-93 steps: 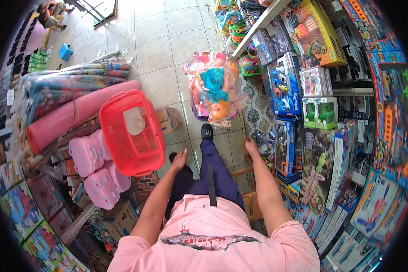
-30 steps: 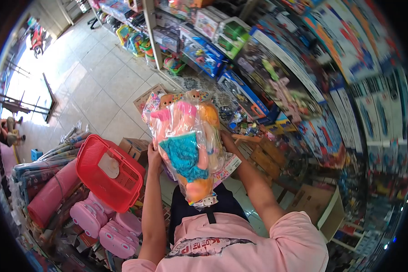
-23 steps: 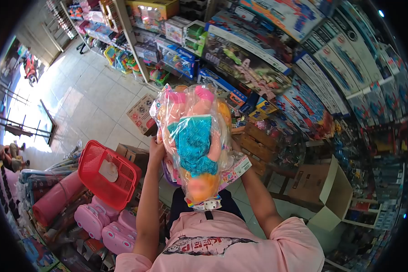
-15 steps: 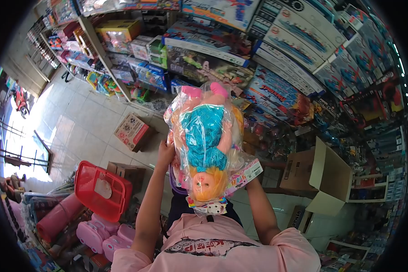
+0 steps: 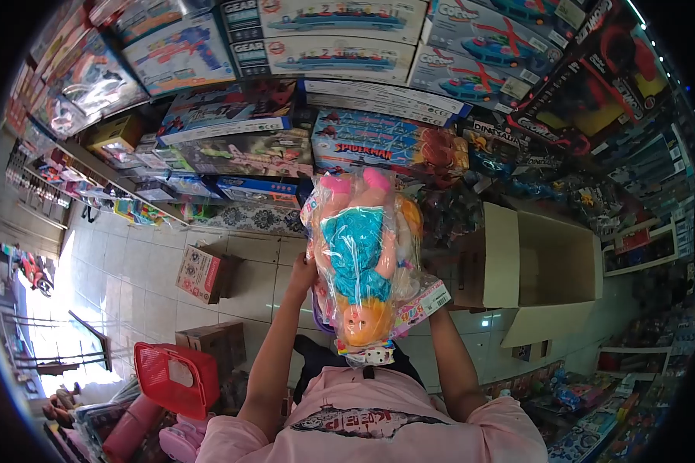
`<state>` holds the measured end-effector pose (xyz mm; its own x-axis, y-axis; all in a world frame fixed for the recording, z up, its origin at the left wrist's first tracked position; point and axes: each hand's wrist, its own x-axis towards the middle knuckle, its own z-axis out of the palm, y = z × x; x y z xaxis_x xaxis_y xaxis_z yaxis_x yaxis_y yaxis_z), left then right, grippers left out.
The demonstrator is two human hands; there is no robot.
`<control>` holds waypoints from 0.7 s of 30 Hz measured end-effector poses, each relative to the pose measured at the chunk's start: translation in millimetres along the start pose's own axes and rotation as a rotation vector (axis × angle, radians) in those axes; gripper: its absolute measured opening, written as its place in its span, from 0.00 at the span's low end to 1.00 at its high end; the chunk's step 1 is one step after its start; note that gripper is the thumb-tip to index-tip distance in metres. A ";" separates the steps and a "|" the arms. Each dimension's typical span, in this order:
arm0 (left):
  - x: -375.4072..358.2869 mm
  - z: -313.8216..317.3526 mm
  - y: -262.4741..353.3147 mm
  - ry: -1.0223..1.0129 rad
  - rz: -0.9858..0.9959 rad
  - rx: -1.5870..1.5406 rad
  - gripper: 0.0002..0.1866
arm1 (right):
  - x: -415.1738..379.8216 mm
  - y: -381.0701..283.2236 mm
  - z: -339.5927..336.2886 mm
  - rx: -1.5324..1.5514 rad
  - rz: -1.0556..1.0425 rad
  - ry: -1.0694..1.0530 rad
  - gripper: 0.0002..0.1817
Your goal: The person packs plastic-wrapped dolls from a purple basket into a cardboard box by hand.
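A doll in a clear plastic bag lies in front of my chest, its head toward me and its pink shoes away. It has blond hair and a shiny blue dress. At least one more bagged toy shows beneath it, with a pink header card carrying a barcode. My left hand grips the pile's left side, fingers partly hidden under the plastic. On the right, my right hand holds the pile from below by the card, its fingers mostly hidden. A purple edge peeks out below the pile.
Boxed toys fill the shelves ahead. An open cardboard box stands at right, a smaller carton on the tiled floor at left. Near my left side are a red plastic basket and pink cases.
My view has turned to the right and up toward the shelves. The dolls stay in both hands, a little farther right and lower in view.
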<state>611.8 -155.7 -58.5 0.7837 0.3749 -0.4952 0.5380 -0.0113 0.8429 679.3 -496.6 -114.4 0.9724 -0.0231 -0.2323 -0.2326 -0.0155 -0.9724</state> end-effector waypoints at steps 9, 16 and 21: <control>3.7 10.8 -17.7 -0.006 0.125 -0.020 0.21 | -13.5 3.5 -15.8 -0.089 -0.063 0.153 0.22; -57.0 -15.9 36.9 0.211 0.508 0.079 0.13 | -43.3 -127.1 -20.1 0.036 -0.081 0.212 0.19; -106.3 -27.3 70.6 0.037 0.712 -0.047 0.09 | -93.2 -226.8 -1.5 -0.029 -0.281 -0.020 0.15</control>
<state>558.0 -171.1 59.4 0.9281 0.3230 0.1852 -0.1147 -0.2253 0.9675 641.4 -492.4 127.8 0.9989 0.0061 0.0456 0.0458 -0.0469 -0.9978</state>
